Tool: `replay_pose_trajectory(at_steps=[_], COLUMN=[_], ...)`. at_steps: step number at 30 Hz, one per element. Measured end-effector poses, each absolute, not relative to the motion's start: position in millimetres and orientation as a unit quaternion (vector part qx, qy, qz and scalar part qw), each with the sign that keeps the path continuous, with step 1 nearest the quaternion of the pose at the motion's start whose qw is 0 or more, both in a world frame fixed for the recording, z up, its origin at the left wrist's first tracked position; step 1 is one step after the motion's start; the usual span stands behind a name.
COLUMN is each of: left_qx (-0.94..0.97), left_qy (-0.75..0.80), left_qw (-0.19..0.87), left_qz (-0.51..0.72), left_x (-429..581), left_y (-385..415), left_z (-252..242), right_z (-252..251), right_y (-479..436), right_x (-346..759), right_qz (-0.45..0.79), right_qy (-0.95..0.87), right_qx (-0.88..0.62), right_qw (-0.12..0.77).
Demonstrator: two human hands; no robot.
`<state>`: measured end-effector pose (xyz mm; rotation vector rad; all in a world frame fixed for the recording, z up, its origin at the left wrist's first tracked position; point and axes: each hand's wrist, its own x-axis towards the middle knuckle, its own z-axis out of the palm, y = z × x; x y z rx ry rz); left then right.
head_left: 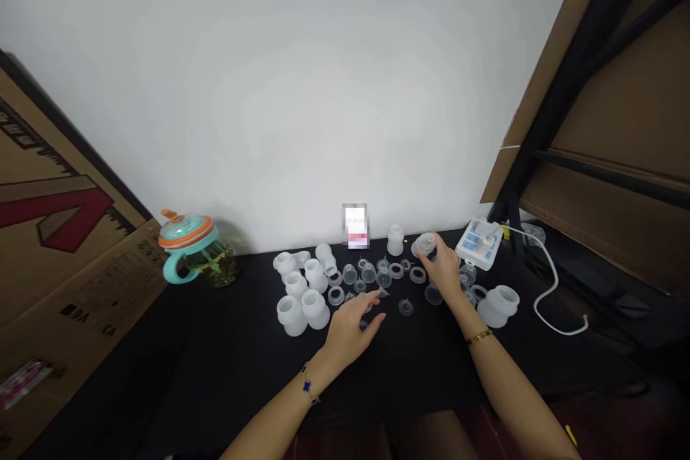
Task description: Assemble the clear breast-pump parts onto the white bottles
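My right hand [443, 267] grips a translucent white bottle [423, 245] near the wall, fingers curled round its side. My left hand [350, 327] hangs over the middle of the black table with thumb and fingers apart. Just beyond its fingertips lies a small clear plastic piece [383, 292]; whether they touch it I cannot tell. Between the hands are several clear domed caps [369, 272], frosted rings [417, 274] and a thin clear disc with a stem [406, 307]. Several white soft bottles [292, 315] are grouped to the left.
A glass jug [215, 262] with a turquoise and orange lid stands at the left by a cardboard box [65, 302]. One white bottle [395, 240] is by the wall, another bottle [499, 306] at the right. A power strip [479, 244] with a white cable [553, 277] lies behind it.
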<state>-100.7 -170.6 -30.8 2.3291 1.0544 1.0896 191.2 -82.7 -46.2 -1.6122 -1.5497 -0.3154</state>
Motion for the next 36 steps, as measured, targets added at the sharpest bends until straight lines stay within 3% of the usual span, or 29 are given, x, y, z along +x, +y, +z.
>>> replay_pose_trajectory(at_steps=[10,36], left_qx=[0.830,0.849], left_qy=[0.372,0.362], left_qw=[0.167,0.120], left_qz=[0.380,0.364], left_x=[-100.5,-97.9], left_y=[-170.5,-169.9], left_z=[-33.9,-33.2], right_z=[-55.3,-55.4], right_y=[-76.0,-73.2], right_x=[196.7,203.1], right_qz=[-0.106,0.006], right_qy=[-0.611,-0.603], right_qx=[-0.683,-0.693], right_qw=[0.385,0.395])
